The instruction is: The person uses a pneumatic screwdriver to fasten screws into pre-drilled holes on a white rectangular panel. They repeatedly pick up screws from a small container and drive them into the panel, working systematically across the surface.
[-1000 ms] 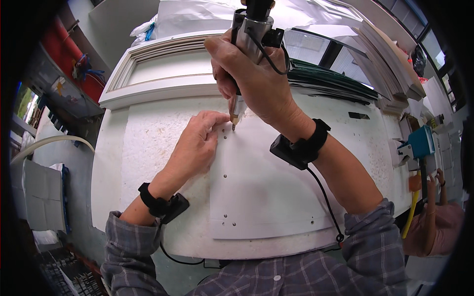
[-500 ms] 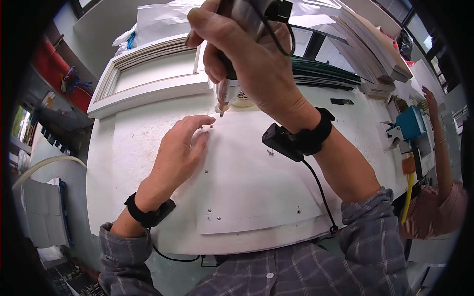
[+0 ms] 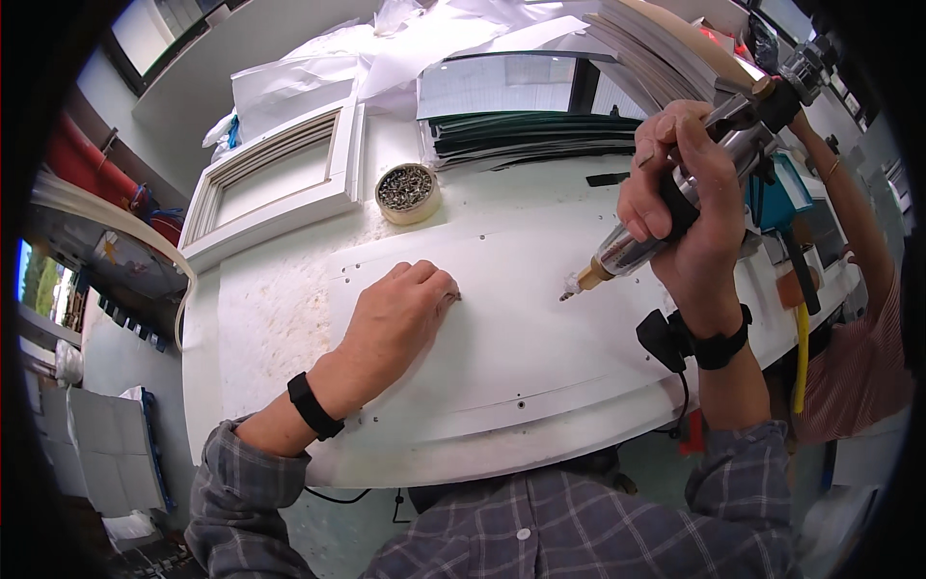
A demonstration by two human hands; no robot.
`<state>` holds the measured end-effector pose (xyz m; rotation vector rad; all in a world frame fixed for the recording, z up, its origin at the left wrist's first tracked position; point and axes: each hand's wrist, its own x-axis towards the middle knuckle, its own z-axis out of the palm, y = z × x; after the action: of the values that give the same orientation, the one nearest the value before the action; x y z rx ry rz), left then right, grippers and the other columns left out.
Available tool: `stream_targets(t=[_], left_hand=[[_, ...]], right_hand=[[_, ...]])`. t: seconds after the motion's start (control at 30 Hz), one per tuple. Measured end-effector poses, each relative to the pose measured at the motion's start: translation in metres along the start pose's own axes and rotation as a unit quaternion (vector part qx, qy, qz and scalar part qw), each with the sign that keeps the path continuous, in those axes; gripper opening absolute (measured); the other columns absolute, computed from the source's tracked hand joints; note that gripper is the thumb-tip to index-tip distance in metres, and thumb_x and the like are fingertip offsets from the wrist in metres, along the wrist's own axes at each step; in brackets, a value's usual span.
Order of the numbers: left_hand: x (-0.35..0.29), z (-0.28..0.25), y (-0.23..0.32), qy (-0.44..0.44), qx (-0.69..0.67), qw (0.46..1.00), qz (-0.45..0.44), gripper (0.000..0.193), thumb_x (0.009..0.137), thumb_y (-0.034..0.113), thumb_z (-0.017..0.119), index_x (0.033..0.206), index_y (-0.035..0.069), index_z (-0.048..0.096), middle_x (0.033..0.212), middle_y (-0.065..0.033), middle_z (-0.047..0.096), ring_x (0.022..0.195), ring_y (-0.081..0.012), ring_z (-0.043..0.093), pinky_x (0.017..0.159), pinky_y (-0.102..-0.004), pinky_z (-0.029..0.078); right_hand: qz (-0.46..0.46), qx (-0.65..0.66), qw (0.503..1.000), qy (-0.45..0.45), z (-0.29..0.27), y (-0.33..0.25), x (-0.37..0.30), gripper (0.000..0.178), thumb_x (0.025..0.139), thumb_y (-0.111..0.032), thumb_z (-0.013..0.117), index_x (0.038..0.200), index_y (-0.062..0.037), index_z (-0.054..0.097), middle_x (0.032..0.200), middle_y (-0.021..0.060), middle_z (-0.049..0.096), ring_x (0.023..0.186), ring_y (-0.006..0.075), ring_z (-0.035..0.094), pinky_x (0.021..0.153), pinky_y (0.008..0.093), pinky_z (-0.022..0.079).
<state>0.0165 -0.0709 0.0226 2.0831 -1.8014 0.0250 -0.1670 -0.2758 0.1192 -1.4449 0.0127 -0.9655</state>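
Note:
A silver pneumatic screwdriver (image 3: 675, 198) with a brass-coloured nose is gripped in my right hand (image 3: 702, 193). Its tip hangs over the right-middle part of a white panel (image 3: 453, 376), slanting down and left. My left hand (image 3: 397, 318) rests on the panel with its fingers curled and pinched together. At the fingertips a small metal screw (image 3: 457, 297) barely shows. Screws sit in the panel's edges, among them one screw (image 3: 521, 404) near the front. Beyond the panel's far edge stands a round tub (image 3: 407, 193) full of small screws.
A white frame (image 3: 275, 183) lies at the far left, beside crumpled white sheets. Dark green-edged panes (image 3: 531, 135) are stacked at the back. At right are a teal tool (image 3: 776, 188) and another person's arm (image 3: 854, 212). A pale hose (image 3: 125, 217) hangs at left.
My right hand and the screwdriver have swung right and down from the far middle. My left hand has moved right to where loose screws lay, its fingers now pinched. The view has shifted.

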Motion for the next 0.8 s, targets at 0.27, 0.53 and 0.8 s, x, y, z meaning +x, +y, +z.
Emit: stream_targets(t=[0.27, 0.53, 0.8], left_hand=[[0.007, 0.008, 0.010, -0.007, 0.104, 0.994, 0.019, 0.012, 0.085, 0.004, 0.068, 0.091, 0.002, 0.057, 0.086, -0.0115, 0.061, 0.081, -0.0296, 0.063, 0.072, -0.0387, 0.054], [-0.018, 0.001, 0.058, -0.017, -0.192, 0.972, -0.133, 0.016, 0.083, -0.007, 0.064, 0.089, 0.000, 0.051, 0.089, -0.0119, 0.066, 0.073, -0.0198, 0.065, 0.066, -0.0297, 0.055], [-0.066, 0.018, 0.096, 0.022, -0.586, 0.767, -0.261, 0.016, 0.095, 0.001, 0.065, 0.102, 0.005, 0.051, 0.103, -0.0048, 0.061, 0.099, -0.0106, 0.059, 0.091, -0.0275, 0.049]], right_hand=[[0.000, 0.090, 0.995, 0.046, -0.053, -0.021, -0.027, 0.031, 0.100, -0.034, 0.057, 0.091, -0.0045, 0.052, 0.083, 0.0071, 0.054, 0.048, 0.0073, 0.047, 0.049, 0.0257, 0.042], [-0.022, 0.108, 0.993, 0.036, -0.078, -0.034, -0.045, 0.022, 0.106, -0.029, 0.043, 0.103, -0.0086, 0.050, 0.091, 0.0035, 0.052, 0.046, 0.0055, 0.040, 0.045, 0.0228, 0.040], [-0.002, 0.281, 0.959, 0.016, -0.028, -0.014, -0.062, 0.025, 0.108, -0.029, 0.039, 0.104, -0.0069, 0.049, 0.089, 0.0040, 0.055, 0.046, 0.0074, 0.042, 0.041, 0.0246, 0.043]])
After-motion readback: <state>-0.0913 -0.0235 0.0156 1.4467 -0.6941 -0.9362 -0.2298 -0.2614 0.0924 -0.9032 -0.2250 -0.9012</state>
